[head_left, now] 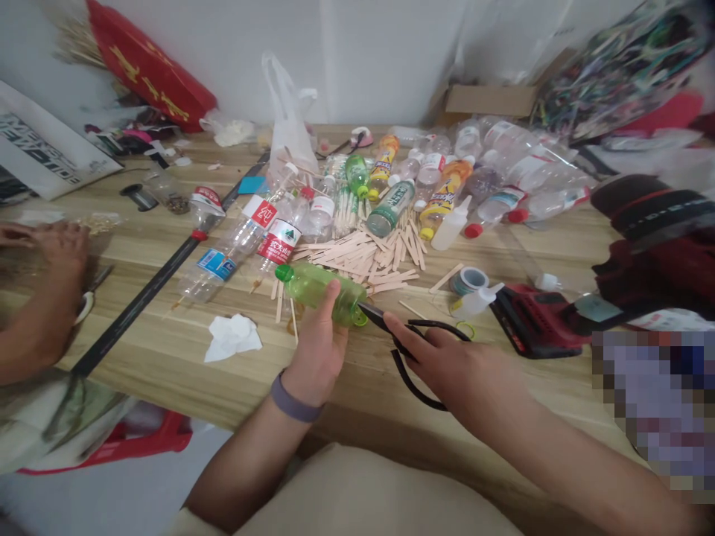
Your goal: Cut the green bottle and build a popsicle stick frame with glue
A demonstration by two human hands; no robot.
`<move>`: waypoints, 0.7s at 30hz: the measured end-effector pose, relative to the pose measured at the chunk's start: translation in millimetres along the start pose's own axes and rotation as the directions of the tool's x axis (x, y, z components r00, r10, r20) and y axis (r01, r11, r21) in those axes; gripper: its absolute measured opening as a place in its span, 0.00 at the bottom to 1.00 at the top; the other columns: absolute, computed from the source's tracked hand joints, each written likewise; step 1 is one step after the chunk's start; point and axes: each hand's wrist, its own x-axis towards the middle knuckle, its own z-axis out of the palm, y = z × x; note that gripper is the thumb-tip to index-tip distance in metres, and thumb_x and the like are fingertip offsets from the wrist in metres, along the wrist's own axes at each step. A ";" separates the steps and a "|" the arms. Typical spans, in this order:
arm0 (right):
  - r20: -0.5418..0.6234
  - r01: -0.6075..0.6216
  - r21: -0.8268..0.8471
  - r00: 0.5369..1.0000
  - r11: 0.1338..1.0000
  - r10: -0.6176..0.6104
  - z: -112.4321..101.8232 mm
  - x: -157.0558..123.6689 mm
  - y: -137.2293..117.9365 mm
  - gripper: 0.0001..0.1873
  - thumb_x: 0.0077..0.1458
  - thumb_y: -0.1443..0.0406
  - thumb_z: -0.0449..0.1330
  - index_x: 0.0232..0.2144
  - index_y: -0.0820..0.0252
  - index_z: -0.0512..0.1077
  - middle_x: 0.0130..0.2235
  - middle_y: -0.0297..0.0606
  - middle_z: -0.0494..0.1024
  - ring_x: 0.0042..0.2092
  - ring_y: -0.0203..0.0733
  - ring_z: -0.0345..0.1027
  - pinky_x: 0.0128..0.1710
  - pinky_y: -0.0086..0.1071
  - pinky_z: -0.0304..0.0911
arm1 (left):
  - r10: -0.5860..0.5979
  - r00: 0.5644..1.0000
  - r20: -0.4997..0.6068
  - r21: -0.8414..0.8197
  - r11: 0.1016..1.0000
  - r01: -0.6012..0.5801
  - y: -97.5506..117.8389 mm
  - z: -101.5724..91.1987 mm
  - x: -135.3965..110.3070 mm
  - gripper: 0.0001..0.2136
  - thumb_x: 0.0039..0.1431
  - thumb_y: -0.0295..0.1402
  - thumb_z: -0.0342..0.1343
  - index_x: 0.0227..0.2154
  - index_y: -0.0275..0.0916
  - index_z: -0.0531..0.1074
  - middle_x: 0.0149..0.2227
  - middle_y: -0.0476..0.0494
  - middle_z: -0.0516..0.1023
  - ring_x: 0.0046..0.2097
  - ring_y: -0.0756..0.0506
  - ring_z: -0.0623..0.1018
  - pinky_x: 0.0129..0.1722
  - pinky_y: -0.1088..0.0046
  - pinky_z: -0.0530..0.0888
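My left hand [319, 346] is wrapped round a green plastic bottle [310, 286], which lies nearly level above the table with its green cap to the left. Black-handled scissors [405, 350] are gripped in my right hand [447, 365], the index finger stretched along them. Their blades point left and meet the base end of the bottle; whether the tip has gone through the plastic I cannot tell. Just behind the bottle lies a heap of flat wooden sticks [357, 254]. A crumpled white tissue [233, 335] rests to the left of my left hand.
Several plastic bottles [279, 242] crowd the back of the wooden table [184, 376]. A red cordless drill [536, 320] stands at right, near a tape roll [469, 280] and a small squeeze bottle [476, 301]. A dark strip [145, 298] crosses at left, beside another person's hands [61, 246].
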 end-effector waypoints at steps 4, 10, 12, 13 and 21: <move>0.290 -0.300 0.708 0.949 0.640 0.123 15.8 5.8 7.8 0.28 0.57 0.61 0.58 0.60 0.52 0.68 0.26 0.30 0.73 0.23 0.34 0.64 0.22 0.25 0.59 | -0.004 1.000 0.000 -0.035 0.999 0.004 2.6 -1.2 -3.2 0.07 0.54 0.31 0.65 0.36 0.42 0.76 0.38 0.49 0.82 0.40 0.48 0.81 0.40 0.75 0.78; 0.624 -0.601 0.723 0.780 -0.340 -0.050 15.6 4.1 -12.4 0.41 0.47 0.49 0.67 0.59 0.62 0.65 0.18 0.19 0.57 0.12 0.24 0.38 0.08 0.19 0.37 | -0.020 0.999 0.043 -0.089 0.996 0.024 11.4 17.0 -5.0 0.07 0.52 0.31 0.67 0.33 0.37 0.75 0.35 0.49 0.82 0.35 0.49 0.81 0.34 0.77 0.77; 0.619 -0.604 0.686 0.778 -0.405 -0.111 12.0 3.3 -19.0 0.43 0.45 0.45 0.66 0.58 0.61 0.65 0.17 0.17 0.56 0.11 0.23 0.36 0.07 0.20 0.37 | -0.033 0.997 0.065 -0.079 0.996 0.038 14.7 19.0 -5.8 0.09 0.50 0.32 0.68 0.33 0.36 0.75 0.33 0.48 0.82 0.33 0.48 0.81 0.33 0.75 0.77; 0.619 -0.607 0.673 0.775 -0.423 -0.126 10.2 3.1 -20.8 0.43 0.45 0.45 0.65 0.58 0.61 0.65 0.17 0.17 0.56 0.10 0.24 0.36 0.07 0.20 0.36 | -0.036 0.997 0.074 -0.075 0.996 0.041 15.4 19.0 -6.2 0.10 0.50 0.32 0.68 0.33 0.36 0.75 0.33 0.47 0.82 0.32 0.48 0.80 0.33 0.74 0.77; -0.054 0.020 0.015 0.998 1.000 -0.019 -0.8 -1.9 -3.3 0.30 0.54 0.73 0.54 0.59 0.51 0.70 0.24 0.32 0.69 0.18 0.31 0.55 0.17 0.27 0.41 | 0.064 0.996 0.056 -0.005 0.998 -0.064 6.3 4.4 -9.7 0.07 0.55 0.30 0.65 0.37 0.42 0.76 0.40 0.48 0.83 0.46 0.46 0.81 0.46 0.74 0.76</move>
